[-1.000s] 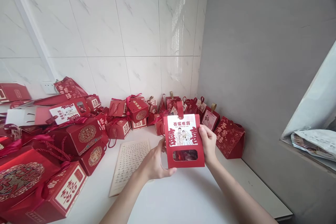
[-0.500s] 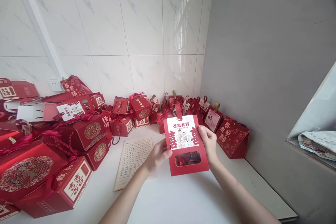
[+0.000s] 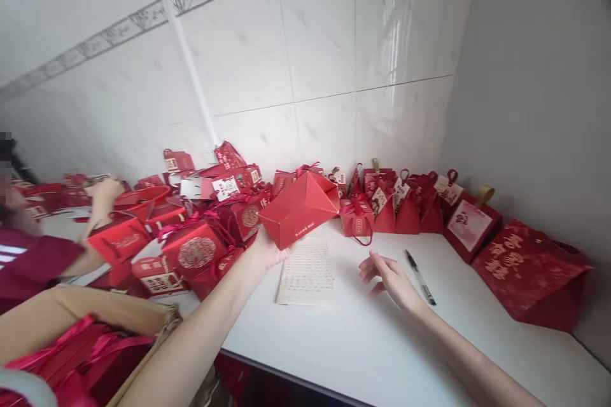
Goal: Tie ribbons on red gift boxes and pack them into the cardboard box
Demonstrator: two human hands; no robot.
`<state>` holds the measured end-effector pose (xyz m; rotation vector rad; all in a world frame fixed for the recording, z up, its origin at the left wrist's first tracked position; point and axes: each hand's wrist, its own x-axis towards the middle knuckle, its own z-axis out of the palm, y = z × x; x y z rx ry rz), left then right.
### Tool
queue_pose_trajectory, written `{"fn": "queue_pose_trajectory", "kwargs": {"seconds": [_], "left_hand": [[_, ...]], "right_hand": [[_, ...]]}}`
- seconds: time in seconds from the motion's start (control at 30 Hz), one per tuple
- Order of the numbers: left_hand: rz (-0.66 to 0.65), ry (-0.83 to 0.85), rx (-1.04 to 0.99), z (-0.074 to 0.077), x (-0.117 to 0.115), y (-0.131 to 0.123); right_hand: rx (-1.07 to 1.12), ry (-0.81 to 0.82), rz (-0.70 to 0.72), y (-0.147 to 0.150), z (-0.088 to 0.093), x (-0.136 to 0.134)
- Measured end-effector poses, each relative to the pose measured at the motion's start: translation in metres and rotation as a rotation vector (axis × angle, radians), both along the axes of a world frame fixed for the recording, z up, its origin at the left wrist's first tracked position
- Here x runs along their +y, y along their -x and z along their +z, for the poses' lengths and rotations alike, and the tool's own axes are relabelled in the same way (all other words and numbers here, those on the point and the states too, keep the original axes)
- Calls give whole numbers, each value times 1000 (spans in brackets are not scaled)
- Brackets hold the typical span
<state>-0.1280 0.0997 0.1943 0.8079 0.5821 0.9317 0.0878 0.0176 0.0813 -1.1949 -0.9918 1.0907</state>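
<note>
A red paper gift box point(image 3: 298, 213) is held up by my left hand point(image 3: 267, 247), tipped on its side so a plain face with small print shows. My left fingers are partly hidden under it. Below and behind it lies a sheet of handwritten paper point(image 3: 308, 273) on the white table point(image 3: 344, 356). My right hand point(image 3: 386, 272) hovers over the table, fingers loosely curled and apart, with nothing in it. Just right of that hand is a black pen point(image 3: 420, 277).
Red boxes with ribbons point(image 3: 195, 253) pile up on the left. Small triangular bags point(image 3: 405, 210) line the wall, and a larger red bag point(image 3: 529, 273) stands at right. A cardboard carton point(image 3: 95, 305) of red boxes sits front left. Another person's hand point(image 3: 105, 191) is further left.
My right hand has let go of the box and moved away from it. My left hand has carried the box left and tipped it over. The view has turned left.
</note>
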Motion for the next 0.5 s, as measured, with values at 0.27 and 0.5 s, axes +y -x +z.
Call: {"fn": "queue_pose_trajectory", "kwargs": {"seconds": [0.27, 0.5], "left_hand": [[234, -9, -72, 56, -10, -2], [177, -124, 78, 76, -24, 20]], "right_hand": [[-263, 87, 260, 7, -36, 2], [-478, 54, 323, 5, -36, -2]]}}
